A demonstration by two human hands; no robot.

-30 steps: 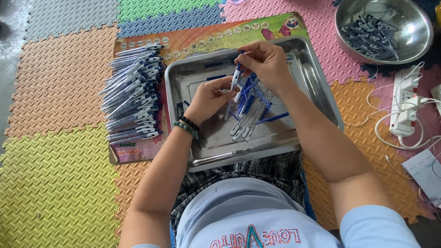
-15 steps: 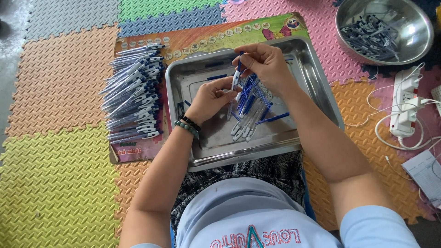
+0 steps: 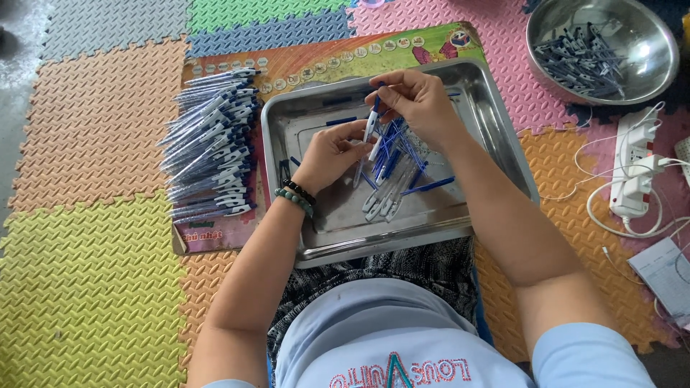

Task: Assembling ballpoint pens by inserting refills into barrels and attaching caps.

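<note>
Both hands work over a steel tray (image 3: 503, 136) on my lap. My left hand (image 3: 327, 154) pinches the lower end of a white and blue pen (image 3: 371, 123). My right hand (image 3: 417, 104) grips the same pen's upper end from above. Beneath the hands, loose pen barrels and blue refills (image 3: 392, 179) lie scattered in the tray. A stack of finished white and blue pens (image 3: 212, 147) rests on a printed board (image 3: 215, 233) left of the tray.
A steel bowl (image 3: 647, 36) with several dark pen parts sits at the top right. A white power strip (image 3: 632, 172) with cables lies on the right, a paper slip (image 3: 665, 269) below it. Coloured foam mats (image 3: 86, 287) cover the floor.
The hands stay over the tray with only small finger shifts; the pen between them has turned more upright.
</note>
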